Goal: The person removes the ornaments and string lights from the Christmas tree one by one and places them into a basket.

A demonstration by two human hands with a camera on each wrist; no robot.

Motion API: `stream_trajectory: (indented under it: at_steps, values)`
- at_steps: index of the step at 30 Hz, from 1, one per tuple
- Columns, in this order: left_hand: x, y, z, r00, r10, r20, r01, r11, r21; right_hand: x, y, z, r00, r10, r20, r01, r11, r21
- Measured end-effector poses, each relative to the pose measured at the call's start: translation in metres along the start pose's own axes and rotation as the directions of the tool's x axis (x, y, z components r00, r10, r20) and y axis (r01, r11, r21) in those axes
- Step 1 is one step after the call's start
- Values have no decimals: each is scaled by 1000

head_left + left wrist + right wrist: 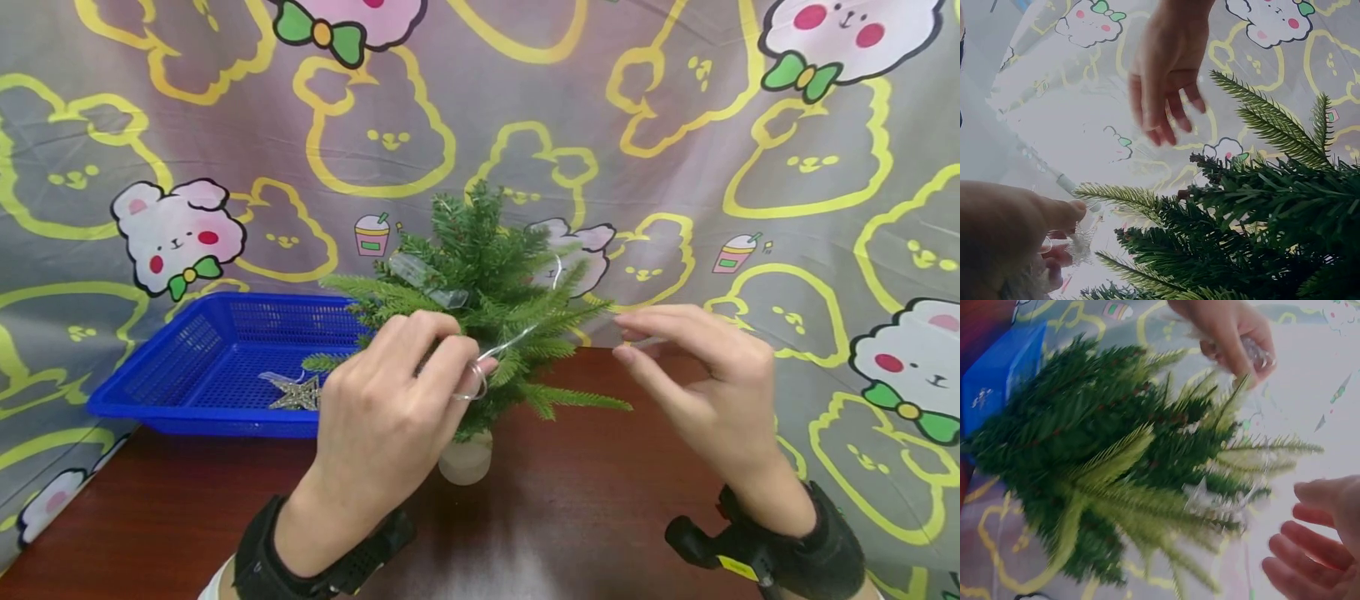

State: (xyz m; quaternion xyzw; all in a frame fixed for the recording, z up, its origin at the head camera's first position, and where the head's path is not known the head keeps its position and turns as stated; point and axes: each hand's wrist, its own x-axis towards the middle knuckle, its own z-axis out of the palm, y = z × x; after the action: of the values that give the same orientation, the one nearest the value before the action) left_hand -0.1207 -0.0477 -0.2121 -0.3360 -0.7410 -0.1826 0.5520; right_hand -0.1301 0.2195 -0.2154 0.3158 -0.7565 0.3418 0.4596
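A small artificial Christmas tree [480,267] stands upright on a pale round base [465,460]. My left hand [397,400], in front of the tree's left side, grips a looped bundle of clear string [470,382]. From it the string runs right across the branches and up the tree's right side. A clear star [1199,497] hangs among the branches in the right wrist view. My right hand [701,383] is just right of the branch tips, thumb and fingers apart, nothing between them. A clear, shiny piece [427,282] lies on the upper left branches.
A blue plastic basket [202,408] sits on the brown table [585,508] left of the tree, partly behind my left hand. Inside it lies a glittery star [296,393] with a clear ribbon. A cartoon-print cloth [420,108] hangs close behind the tree.
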Motion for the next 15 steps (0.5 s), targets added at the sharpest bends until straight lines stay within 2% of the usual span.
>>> stream_trajectory:
  at_steps: [3,8,11,15]
  values:
    - [0,0,1,1000,9,0,-9,1000,-6,-10,7,-5,995,-5,97,11,998,-59]
    - [1,0,4,999,34,-35,-34,999,-9,-28,20,-5,971,-29,238,33,999,-14]
    - [1,0,5,998,44,-37,-44,999,-2,-38,25,-3,955,-49,294,45,999,19]
    - [1,0,5,999,42,-21,-42,999,4,-49,29,2,947,-98,306,79,994,75]
